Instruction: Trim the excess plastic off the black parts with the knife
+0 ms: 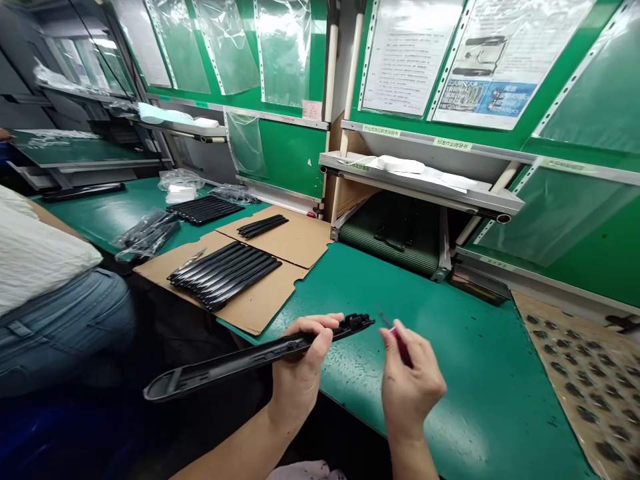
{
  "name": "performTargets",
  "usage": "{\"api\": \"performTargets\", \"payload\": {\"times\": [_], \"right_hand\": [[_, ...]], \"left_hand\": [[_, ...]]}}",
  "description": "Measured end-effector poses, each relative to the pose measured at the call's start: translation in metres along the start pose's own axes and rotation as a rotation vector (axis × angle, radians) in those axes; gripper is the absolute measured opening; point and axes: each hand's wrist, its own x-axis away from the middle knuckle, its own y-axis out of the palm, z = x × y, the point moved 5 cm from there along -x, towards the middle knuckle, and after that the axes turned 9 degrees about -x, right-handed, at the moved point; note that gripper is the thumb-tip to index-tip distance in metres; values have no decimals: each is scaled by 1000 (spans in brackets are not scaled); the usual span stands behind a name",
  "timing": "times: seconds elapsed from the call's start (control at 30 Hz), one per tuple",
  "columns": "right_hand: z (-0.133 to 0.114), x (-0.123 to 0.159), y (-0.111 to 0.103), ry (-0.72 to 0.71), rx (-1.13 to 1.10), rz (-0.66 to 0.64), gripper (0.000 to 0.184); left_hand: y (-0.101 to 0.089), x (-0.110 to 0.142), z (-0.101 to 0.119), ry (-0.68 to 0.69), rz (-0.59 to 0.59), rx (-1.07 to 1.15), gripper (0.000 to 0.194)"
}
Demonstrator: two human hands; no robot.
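Observation:
My left hand is closed around a long, narrow black plastic part, held at a slant above the front edge of the green table. Its rounded end points left, and a small clip-like piece sits at its right end. In my right hand, fingers pinched, is a small tool with a dark red handle. The tool's thin tip is blurred and points at the clip-like end, apparently a short gap away; its exact kind cannot be made out.
Similar black parts lie in a row on cardboard to the left, with shorter black strips behind. A bagged bundle lies beyond. A conveyor belt runs under a shelf. Small dark pieces cover a board at right. Another person stands left.

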Motion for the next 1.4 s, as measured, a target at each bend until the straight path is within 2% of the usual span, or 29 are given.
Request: {"api": "performTargets", "payload": {"times": [0.03,0.07,0.13,0.23,0.3,0.4,0.53,0.7,0.77,0.83,0.9,0.97,1.07,1.13,1.23,1.4], "right_hand": [[7,-5,-9,74,-8,53,30],[17,-7,-15,200,-63,54,36],[39,5,-19,553,-286,-106,46],[55,64,-17,1049,-608,-449,48],[63,110,-26,1245,-657,-512,45],[77,163,-47,1371,-581,-471,48],[95,201,-81,1361,-443,-371,54],[98,229,-129,1388,-280,-509,62],[94,219,-138,1325,-213,-580,61],[83,188,-131,1122,-131,-665,55],[62,146,-109,810,-63,-739,46],[35,105,-77,535,-75,-791,38],[-1,66,-29,217,-74,-864,35],[-15,55,-6,59,-19,-893,40],[-20,54,15,-110,89,-912,53],[-19,63,21,-230,194,-916,56]], "left_hand": [[0,-1,0,-2,-10,-10,9],[0,-2,1,-4,-15,-23,8],[0,-9,0,-16,-1,-53,5],[-3,-23,-2,-45,80,-45,10],[-4,-30,-4,-57,118,-21,16],[0,-32,-10,-97,80,0,22],[9,-25,-19,-203,-14,20,30],[13,-21,-31,-347,-95,34,39],[16,-18,-40,-432,-125,44,41],[23,-11,-49,-535,-166,71,45],[32,-3,-57,-641,-217,102,49],[39,4,-62,-730,-270,130,49],[39,8,-61,-788,-301,152,46],[34,7,-58,-796,-286,154,45],[24,5,-55,-823,-252,175,42],[17,3,-59,-869,-221,247,39]]}}
